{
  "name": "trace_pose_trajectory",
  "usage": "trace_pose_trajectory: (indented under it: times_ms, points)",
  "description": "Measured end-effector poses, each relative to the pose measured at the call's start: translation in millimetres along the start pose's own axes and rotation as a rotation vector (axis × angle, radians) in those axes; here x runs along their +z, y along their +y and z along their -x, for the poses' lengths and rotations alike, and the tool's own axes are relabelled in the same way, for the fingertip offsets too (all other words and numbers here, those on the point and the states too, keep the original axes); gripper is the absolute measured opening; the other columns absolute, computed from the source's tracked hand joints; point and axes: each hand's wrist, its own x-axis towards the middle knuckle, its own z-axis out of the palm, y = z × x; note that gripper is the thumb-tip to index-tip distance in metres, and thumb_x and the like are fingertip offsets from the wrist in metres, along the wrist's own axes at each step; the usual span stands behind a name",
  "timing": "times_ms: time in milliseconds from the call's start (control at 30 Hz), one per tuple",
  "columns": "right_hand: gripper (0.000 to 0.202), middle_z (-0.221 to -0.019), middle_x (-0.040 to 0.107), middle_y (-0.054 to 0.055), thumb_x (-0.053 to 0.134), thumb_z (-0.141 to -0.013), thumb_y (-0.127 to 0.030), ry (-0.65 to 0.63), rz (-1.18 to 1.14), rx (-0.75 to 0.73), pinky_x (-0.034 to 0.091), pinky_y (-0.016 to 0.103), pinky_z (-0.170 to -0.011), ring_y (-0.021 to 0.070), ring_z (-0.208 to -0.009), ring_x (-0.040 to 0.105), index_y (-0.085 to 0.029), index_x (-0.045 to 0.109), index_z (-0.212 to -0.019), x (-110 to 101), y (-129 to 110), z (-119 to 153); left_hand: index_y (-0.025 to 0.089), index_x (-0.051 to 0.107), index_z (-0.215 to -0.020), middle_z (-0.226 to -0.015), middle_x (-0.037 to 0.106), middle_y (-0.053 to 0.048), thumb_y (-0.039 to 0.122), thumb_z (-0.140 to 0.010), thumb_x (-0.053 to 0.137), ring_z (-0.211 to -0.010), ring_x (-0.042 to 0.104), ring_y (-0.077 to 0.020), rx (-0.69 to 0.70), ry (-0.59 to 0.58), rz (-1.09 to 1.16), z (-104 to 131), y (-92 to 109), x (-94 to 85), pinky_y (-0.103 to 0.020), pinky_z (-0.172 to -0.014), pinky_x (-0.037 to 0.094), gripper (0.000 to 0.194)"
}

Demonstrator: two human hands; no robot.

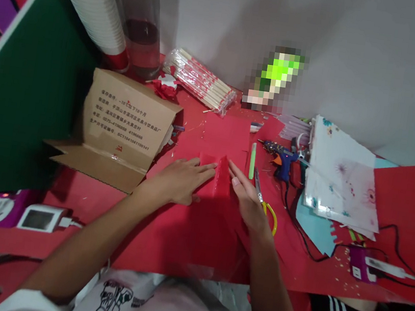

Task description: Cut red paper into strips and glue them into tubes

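A piece of red folded paper (222, 178) stands up as a narrow ridge between my two hands, on a larger red sheet (202, 247). My left hand (181, 180) lies flat on the red sheet, its stretched fingertips reaching the ridge's left side. Along the ridge's right side rests my right hand (246, 194), fingers extended and pressed against it rather than wrapped around it. Just beyond the right hand are scissors (269, 216) with yellow handles and a thin green stick-like tool (252, 160). A blue glue gun (284, 161) lies farther right.
A cardboard flap (123, 118) stands at left beside a green board (28, 84). Stacked paper cups (94, 0), a bottle (142, 28) and wrapped chopsticks (202, 80) line the wall. Patterned sheets (344, 174), cables and a purple power block (360, 263) occupy the right.
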Motion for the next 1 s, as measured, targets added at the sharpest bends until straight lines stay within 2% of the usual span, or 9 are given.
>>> trace_pose_trajectory:
  times_ms: [267, 567, 1000]
  points:
    - [0.065, -0.165, 0.041, 0.002, 0.046, -0.101, -0.057, 0.003, 0.129, -0.005, 0.026, 0.047, -0.130, 0.0242, -0.155, 0.034, -0.027, 0.045, -0.158, 8, -1, -5, 0.023, 0.055, -0.136, -0.167, 0.040, -0.008, 0.028, -0.089, 0.070, -0.134, 0.050, -0.0326, -0.021, 0.024, 0.059, 8, 3, 3.6, -0.047, -0.100, 0.049, 0.050]
    - [0.066, -0.166, 0.040, 0.003, 0.046, -0.101, -0.059, 0.028, 0.202, -0.048, 0.020, 0.048, -0.131, 0.0243, -0.157, 0.031, -0.029, 0.043, -0.159, 10, -2, -5, 0.024, 0.047, -0.148, -0.169, 0.034, -0.010, 0.027, -0.081, 0.077, -0.143, 0.046, -0.0363, -0.033, -0.014, 0.104, -1, 0, -2.5, -0.047, -0.101, 0.049, 0.073]
    - [0.067, -0.165, 0.041, 0.009, 0.048, -0.101, -0.056, -0.005, 0.293, -0.037, 0.021, 0.053, -0.130, 0.0269, -0.155, 0.034, -0.023, 0.043, -0.159, 14, -14, -10, 0.022, 0.045, -0.150, -0.168, 0.038, -0.010, 0.028, -0.085, 0.073, -0.144, 0.045, -0.0339, -0.026, 0.027, 0.118, 4, -1, 5.0, -0.047, -0.110, 0.043, 0.071]
